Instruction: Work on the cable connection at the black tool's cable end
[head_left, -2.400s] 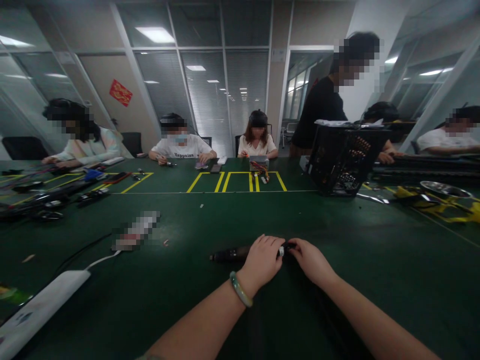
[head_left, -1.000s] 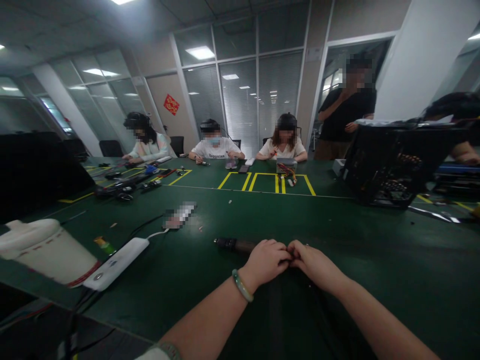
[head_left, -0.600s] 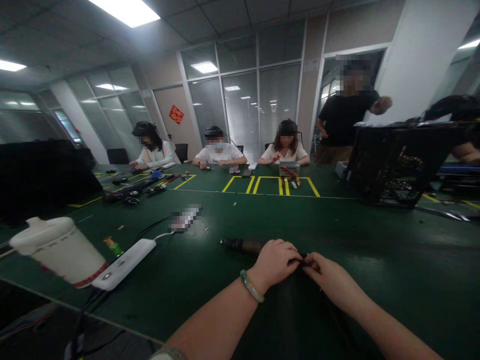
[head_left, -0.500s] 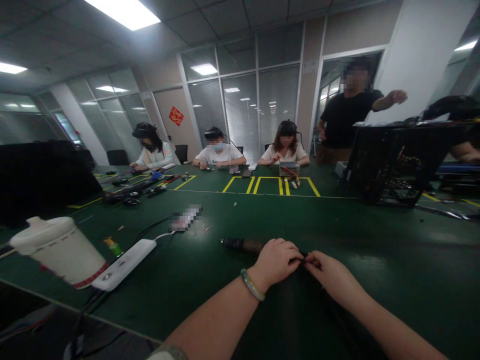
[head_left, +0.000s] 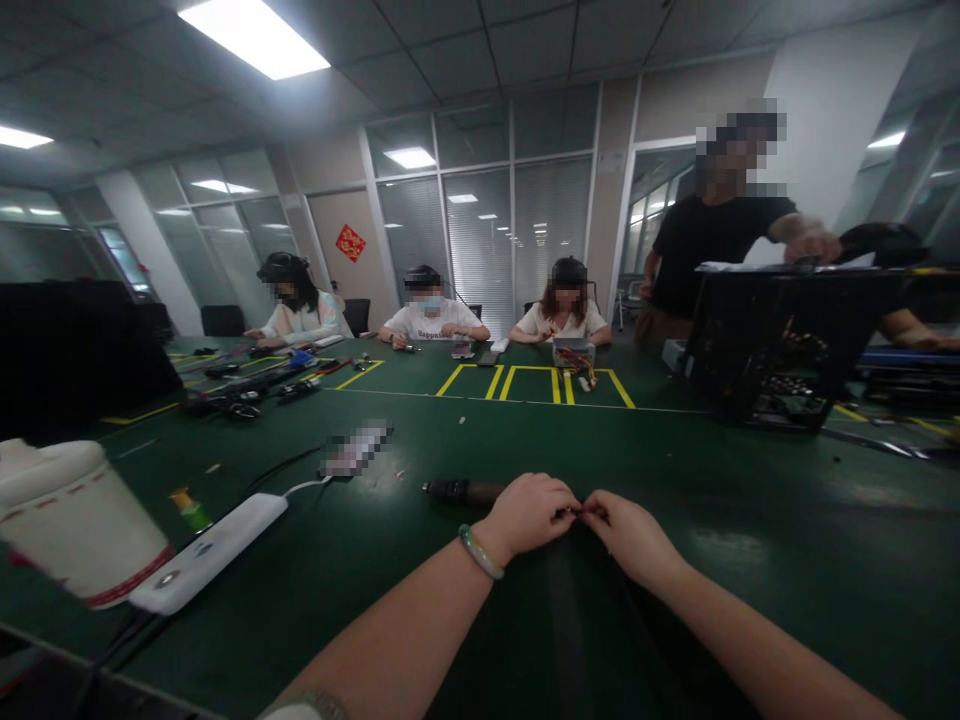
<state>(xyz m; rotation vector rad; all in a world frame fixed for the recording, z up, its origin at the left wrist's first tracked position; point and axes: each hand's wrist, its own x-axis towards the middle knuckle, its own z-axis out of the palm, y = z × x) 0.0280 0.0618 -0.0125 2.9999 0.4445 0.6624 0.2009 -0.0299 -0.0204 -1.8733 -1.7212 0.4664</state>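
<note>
A dark electric screwdriver [head_left: 457,491] lies across the green table, its black collar and metal tip pointing left. My left hand [head_left: 529,510], with a green bangle at the wrist, is closed around its rear part and hides it. Just right of that, my right hand [head_left: 630,535] pinches at the tool's tail end, with thumb and fingertips pressed together. A small dark piece shows between the two hands; what exactly the right fingers hold is too small to make out.
On the left stand a white lidded cup [head_left: 82,530], a white power strip [head_left: 214,555] and a small green-and-yellow object [head_left: 191,510]. A black computer case [head_left: 780,340] stands at the right. Several people sit or stand across the table [head_left: 360,580], near cables and a power supply [head_left: 574,355].
The view has shifted slightly, moving the hands and tool left in the picture. Both hands keep nearly the same grip. The standing person's hand has come down onto the computer case.
</note>
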